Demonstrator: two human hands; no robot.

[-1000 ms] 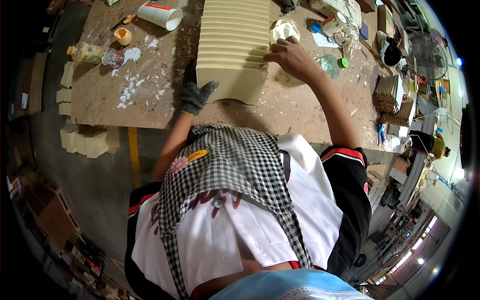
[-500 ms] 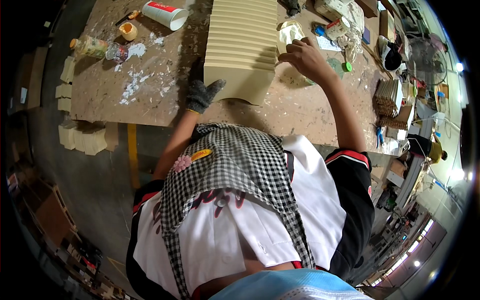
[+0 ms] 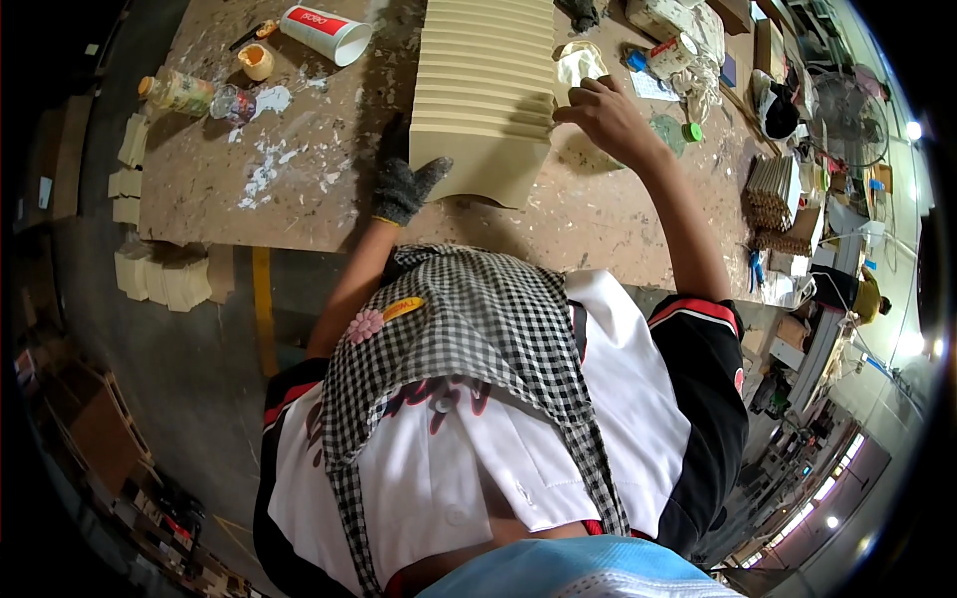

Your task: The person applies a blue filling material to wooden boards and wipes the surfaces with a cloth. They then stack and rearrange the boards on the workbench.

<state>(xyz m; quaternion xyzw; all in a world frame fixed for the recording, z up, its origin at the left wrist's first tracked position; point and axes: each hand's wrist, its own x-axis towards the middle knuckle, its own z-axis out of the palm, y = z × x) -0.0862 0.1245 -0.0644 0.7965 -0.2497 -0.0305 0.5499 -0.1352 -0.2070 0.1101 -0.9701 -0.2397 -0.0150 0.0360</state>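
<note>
A row of overlapping tan boards (image 3: 478, 164) lies on the worktable, their edges forming steps away from me. The nearest board has a curved notch in its front edge. My left hand (image 3: 411, 191), in a dark grey knit glove, rests against the row's near left corner, thumb spread onto the nearest board; its other fingers are partly lost in shadow. At the row's right edge is my bare right hand (image 3: 610, 122), fingers bent and closed; whatever they hold is hidden. Just beyond that hand sits a shallow container with cream-coloured contents (image 3: 580, 62).
The paint-spattered worktable (image 3: 319, 204) holds a paper cup (image 3: 329, 35) on its side, a small orange pot (image 3: 256, 62) and bottles (image 3: 179, 92) at left. At right are a green-capped bottle (image 3: 673, 134), a white can (image 3: 673, 55), crumpled cloth (image 3: 703, 100) and stacked boards (image 3: 773, 194).
</note>
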